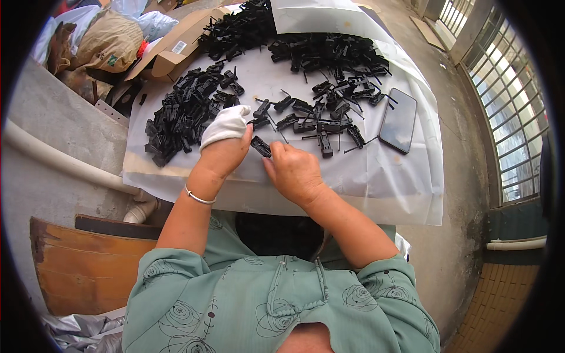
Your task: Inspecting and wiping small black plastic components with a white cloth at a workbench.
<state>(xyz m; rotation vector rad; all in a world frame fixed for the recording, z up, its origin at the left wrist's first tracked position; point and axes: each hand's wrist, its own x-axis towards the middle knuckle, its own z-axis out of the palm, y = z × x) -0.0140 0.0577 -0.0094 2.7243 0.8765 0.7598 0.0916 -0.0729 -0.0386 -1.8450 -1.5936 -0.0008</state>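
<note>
My right hand [295,172] is bare and pinches a small black plastic clip-like part [261,147] between thumb and fingers, low over the sheet-covered table. Just left of it, my left hand [226,130], partly in a white glove, is closed with its thumb toward the right. What its fingers hold, if anything, is hidden. Close by these fingers lies another black part [262,109] with a thin pin. Beyond and to the right of my hands, a loose group of similar black parts [325,125] is spread out, several with thin rods sticking out.
A heap of black parts [187,107] lies left of my hands. Larger heaps [329,52] cover the far side, partly under a white sheet [312,16]. A dark phone [398,120] rests at the right. An opened cardboard box [176,44] stands at the far left.
</note>
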